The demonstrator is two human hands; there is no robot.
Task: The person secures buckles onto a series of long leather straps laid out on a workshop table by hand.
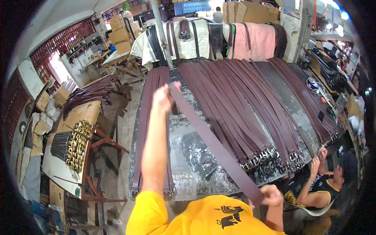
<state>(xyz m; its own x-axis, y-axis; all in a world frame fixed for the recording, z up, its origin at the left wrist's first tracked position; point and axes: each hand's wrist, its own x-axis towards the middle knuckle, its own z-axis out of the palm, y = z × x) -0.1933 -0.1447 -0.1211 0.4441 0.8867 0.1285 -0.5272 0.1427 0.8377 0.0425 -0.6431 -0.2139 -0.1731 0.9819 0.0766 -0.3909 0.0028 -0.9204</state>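
My left hand (163, 97) is stretched far out over the table and grips the far end of a brown leather belt strap (213, 144). My right hand (271, 196) holds the near end of the same strap close to my yellow shirt. The strap runs taut and slanted between the two hands above the table (188, 184). Under it lie a few straps (149, 117) at the table's left edge, and several more belts with metal buckles (250, 117) cover the table's middle and right.
A seated person (323, 184) at the table's lower right handles belt buckles. A side bench at the left carries a stack of gold buckles (78, 143). More belts hang on cloth-covered racks (219, 37) behind the table. Cardboard boxes stand at the back left.
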